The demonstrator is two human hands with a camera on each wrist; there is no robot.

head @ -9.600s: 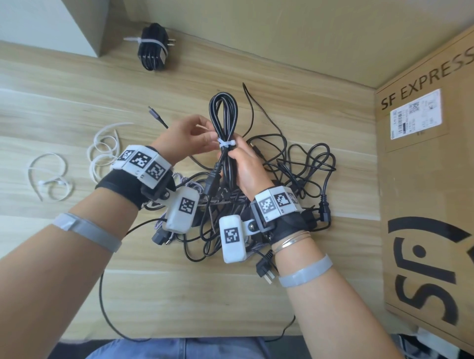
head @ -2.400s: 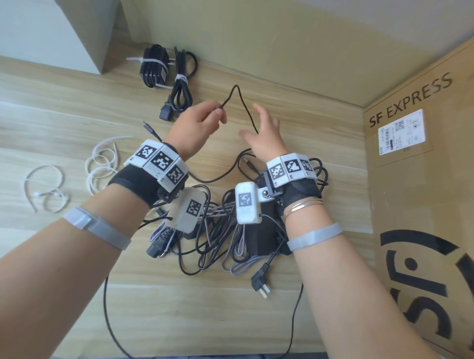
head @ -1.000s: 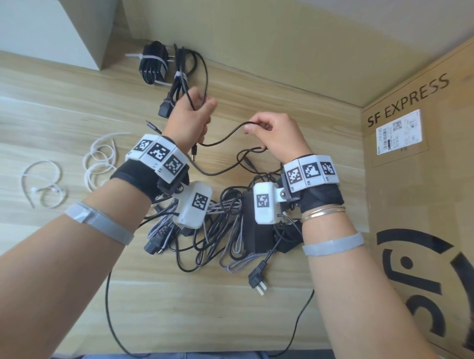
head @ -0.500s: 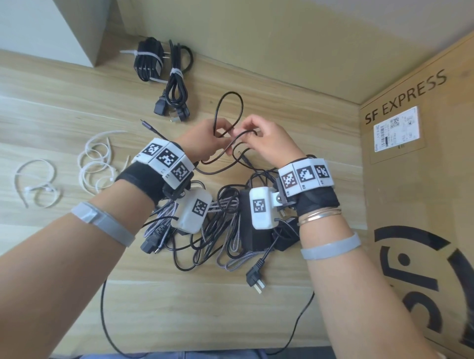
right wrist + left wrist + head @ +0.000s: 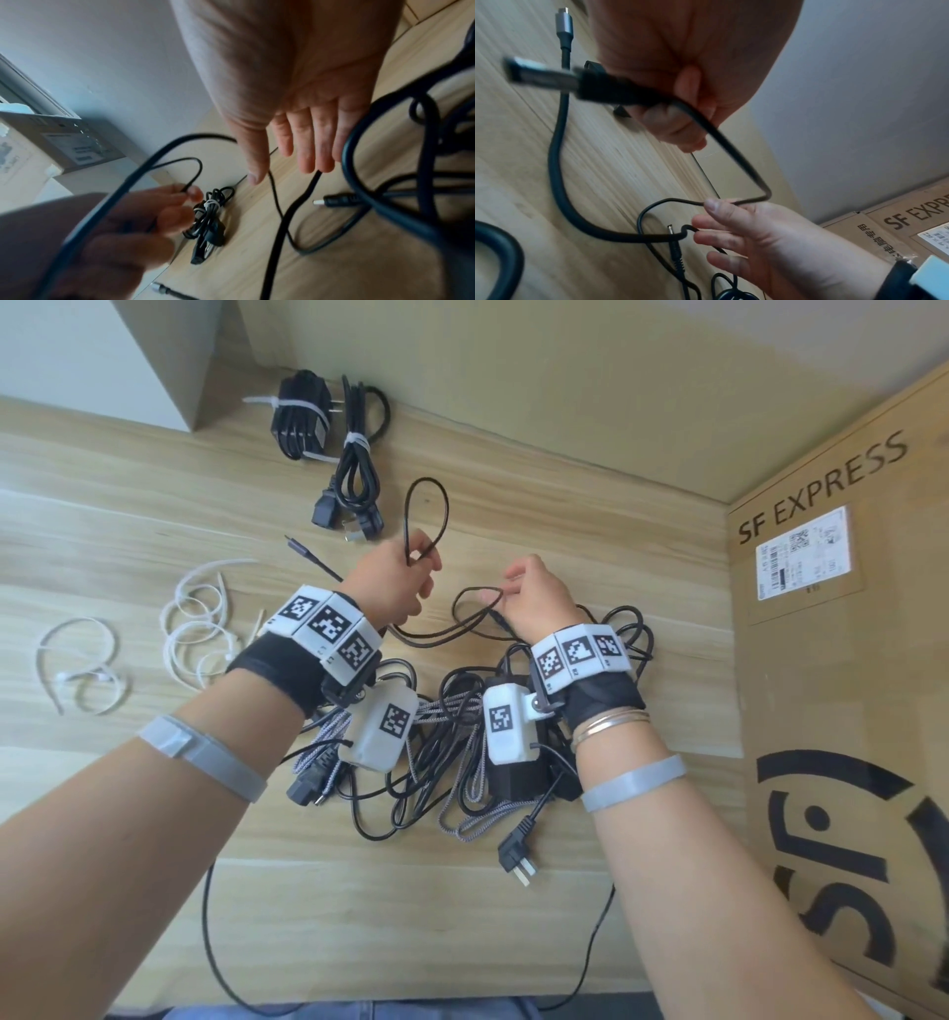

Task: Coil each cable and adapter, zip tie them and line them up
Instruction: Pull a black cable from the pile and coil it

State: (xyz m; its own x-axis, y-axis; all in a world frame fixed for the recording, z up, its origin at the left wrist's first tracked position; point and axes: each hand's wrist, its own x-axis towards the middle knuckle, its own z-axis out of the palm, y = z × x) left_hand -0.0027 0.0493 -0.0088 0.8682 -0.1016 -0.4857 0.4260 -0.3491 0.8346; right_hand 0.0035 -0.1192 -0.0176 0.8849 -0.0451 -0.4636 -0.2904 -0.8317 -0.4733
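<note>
Wooden table point(image 5: 154, 505) fills most of the head view, running back to a beige wall. Cardboard box point(image 5: 842, 660) printed "SF EXPRESS" stands along the right edge of the table, a white shipping label on its face.

Tangled pile of cables point(image 5: 452, 762) lies mid-table beneath both wrists: black leads, grey braided leads, a black adapter block partly hidden by the right wrist camera, and a two-pin plug at the near side. One long black lead trails off the near table edge.

Two finished bundles sit side by side at the far edge near the wall: tied adapter point(image 5: 300, 421) on the left, tied power cord point(image 5: 357, 469) just beside it on the right, each cinched with a white zip tie.

Loose white zip ties point(image 5: 195, 629) lie in curls on the left part of the table, well apart from the pile.

Left hand point(image 5: 393, 582) is raised above the table, fingers curled, pinching the thin black cable point(image 5: 426, 516); a narrow loop of it stands up above the fingers. Left wrist view shows a blurred USB plug of this cable sticking out past the palm.

Right hand point(image 5: 534, 603) is just to the right, thumb and forefinger pinching a further stretch of the same cable, remaining fingers loosely extended. Cable sags in a slack run between the two hands, above the pile.
</note>
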